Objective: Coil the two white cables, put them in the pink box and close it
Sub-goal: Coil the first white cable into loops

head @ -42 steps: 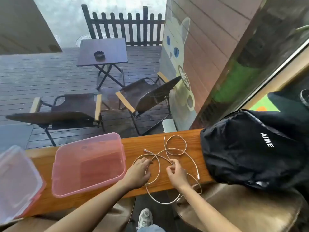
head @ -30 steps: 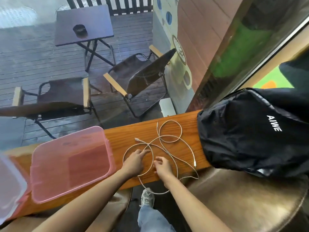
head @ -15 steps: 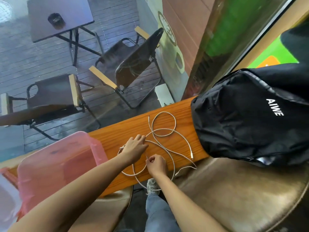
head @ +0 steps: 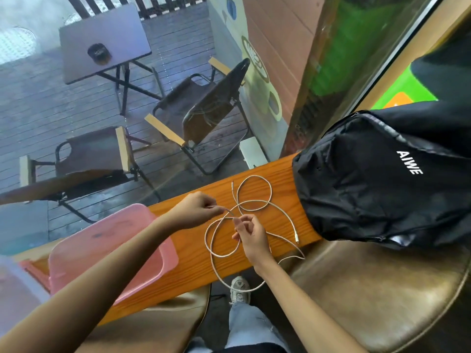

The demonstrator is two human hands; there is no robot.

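Head view: your left hand (head: 196, 208) has lifted a white cable (head: 254, 203) end, your right hand (head: 251, 234) pinches its strand beside that grip; coiling begins, pink box (head: 107, 253) waits.

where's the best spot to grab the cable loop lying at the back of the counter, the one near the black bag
Take the far loop at its free plug end, pinching from above on the left. That end lies bare on the wooden counter, clear of the crossing lower down where both hands already pinch the other cable, and away from the black bag.
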